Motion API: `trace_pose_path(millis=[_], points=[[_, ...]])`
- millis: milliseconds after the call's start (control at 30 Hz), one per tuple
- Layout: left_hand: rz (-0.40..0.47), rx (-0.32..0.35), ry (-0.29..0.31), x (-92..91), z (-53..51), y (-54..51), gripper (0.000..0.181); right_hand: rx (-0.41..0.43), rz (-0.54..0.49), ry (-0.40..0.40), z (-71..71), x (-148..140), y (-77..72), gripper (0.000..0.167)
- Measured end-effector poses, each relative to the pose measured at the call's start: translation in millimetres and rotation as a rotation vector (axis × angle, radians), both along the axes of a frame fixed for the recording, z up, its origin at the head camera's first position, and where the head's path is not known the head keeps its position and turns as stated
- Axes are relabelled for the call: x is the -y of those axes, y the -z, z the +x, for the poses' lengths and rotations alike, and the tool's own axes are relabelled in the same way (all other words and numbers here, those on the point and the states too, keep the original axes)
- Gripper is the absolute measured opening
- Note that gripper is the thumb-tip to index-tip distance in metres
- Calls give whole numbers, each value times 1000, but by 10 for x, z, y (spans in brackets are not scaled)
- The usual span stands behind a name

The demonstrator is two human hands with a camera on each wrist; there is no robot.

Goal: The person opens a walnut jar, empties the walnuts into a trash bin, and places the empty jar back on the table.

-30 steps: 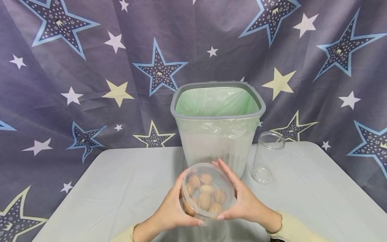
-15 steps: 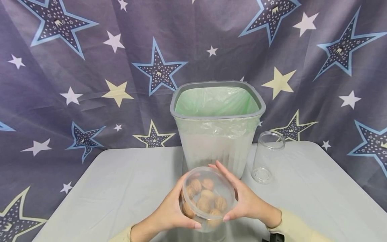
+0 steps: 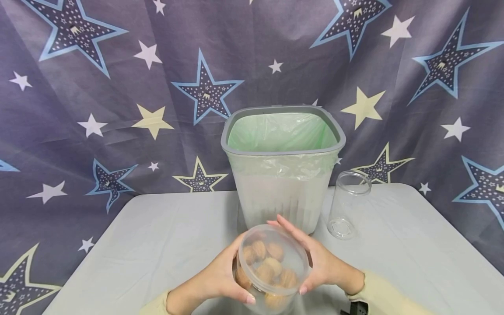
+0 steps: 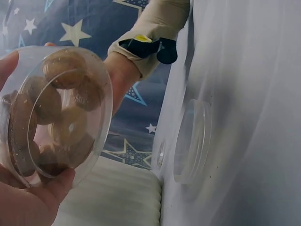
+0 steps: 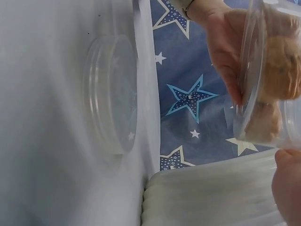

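A clear round plastic tub (image 3: 296,256) with several walnuts (image 3: 264,272) inside is held between both hands, a little above the table. My left hand (image 3: 220,278) grips its left side, thumb at the near lower edge. On the other side, my right hand (image 3: 324,267) grips the wall, with its forefinger stretched along the far edge. The tub is tilted, its frosted round face turned up toward the head view. In the right wrist view a clear shallow round piece (image 5: 113,94), perhaps a lid or dish, lies on the table below; the head view hides it.
A white bin (image 3: 281,192) with a grey rim and green liner bag stands just beyond the hands. To its right is a tall clear jar (image 3: 346,210) without a lid. A grey cloth covers the table (image 3: 169,236); a star-patterned curtain (image 3: 118,52) hangs behind.
Both hands have lowered the tub slightly toward the near edge, and the walnuts have shifted inside it. The bin and tall jar have stayed put.
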State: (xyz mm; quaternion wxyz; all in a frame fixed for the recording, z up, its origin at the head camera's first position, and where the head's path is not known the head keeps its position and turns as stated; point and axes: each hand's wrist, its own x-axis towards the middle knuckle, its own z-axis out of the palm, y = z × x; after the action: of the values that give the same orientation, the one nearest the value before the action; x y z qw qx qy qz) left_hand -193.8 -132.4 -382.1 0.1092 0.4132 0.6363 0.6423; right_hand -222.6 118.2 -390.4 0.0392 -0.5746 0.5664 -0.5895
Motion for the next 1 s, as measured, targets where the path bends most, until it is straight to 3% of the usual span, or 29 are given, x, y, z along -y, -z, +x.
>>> trace_pose_path(millis=[167,267,533,667,800,867,1000], points=[[19,58,66,-2,-2,1,101,-9,-5,-21,-11,-9,32,115],[25,86,54,3,-4,14,101,6,-17,-1,-8,-21,62,112],[-21,79,-151,61,-39,52,106,101,-36,184,11,-68,155,100],[-103,41,-260,64,-29,33,109,96,-84,308,84,-41,192,94],[-230,-51,-427,47,-9,4,113,108,-137,444,178,39,206,93],[-272,-83,-490,34,-1,-5,115,158,-128,504,245,88,202,95],[-298,-103,-540,10,0,-1,116,314,-53,605,381,182,177,96]])
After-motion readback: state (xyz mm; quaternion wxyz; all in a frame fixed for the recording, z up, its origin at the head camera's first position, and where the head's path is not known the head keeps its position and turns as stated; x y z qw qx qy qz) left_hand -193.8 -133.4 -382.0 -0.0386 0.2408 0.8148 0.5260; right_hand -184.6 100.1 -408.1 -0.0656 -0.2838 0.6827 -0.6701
